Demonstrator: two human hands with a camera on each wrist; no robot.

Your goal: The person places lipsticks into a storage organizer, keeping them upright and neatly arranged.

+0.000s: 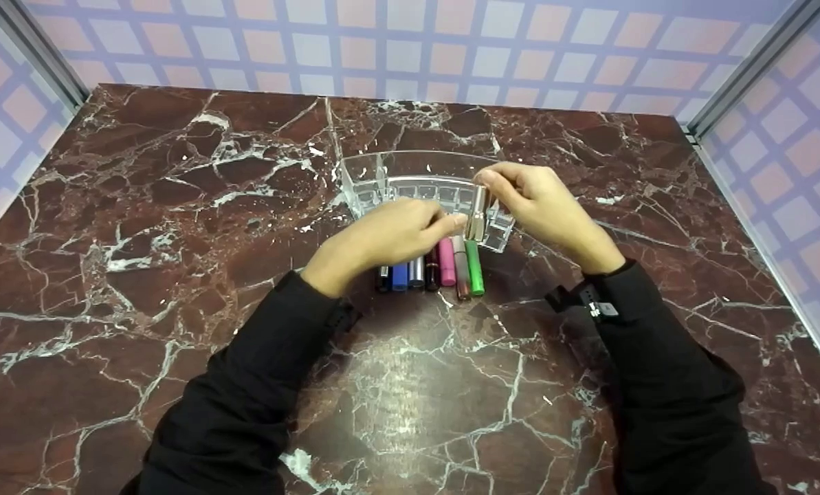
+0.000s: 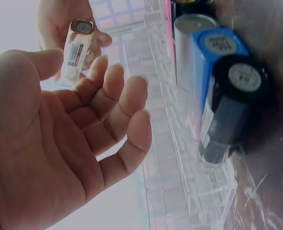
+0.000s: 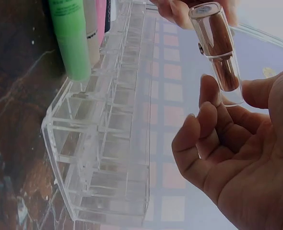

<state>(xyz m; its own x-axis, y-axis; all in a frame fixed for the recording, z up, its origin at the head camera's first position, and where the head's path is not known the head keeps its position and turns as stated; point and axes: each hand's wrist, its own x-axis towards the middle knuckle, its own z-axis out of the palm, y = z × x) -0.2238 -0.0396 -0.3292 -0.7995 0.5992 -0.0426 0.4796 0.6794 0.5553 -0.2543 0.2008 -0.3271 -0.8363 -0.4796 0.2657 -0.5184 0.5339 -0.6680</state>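
My right hand (image 1: 537, 199) pinches a rose-gold lipstick tube with a clear casing (image 1: 478, 213) by its upper end, between thumb and fingertips. The right wrist view shows the tube (image 3: 218, 50) tilted above the organizer. Close beside it, my left hand (image 1: 396, 230) has its fingers loosely bent; whether the thumb touches the tube is hard to tell. Under the hands is a clear curved organizer (image 3: 103, 167) with small compartments. Several cosmetic tubes stand along its near row, among them a green tube (image 1: 475, 271), a pink tube (image 1: 447, 265) and a blue tube (image 2: 218, 52).
A dark red marble-patterned tabletop (image 1: 176, 227) lies under everything. Checked panels (image 1: 410, 48) with metal corner posts border the back and sides. The organizer's tall clear back wall (image 1: 423, 161) rises behind the hands.
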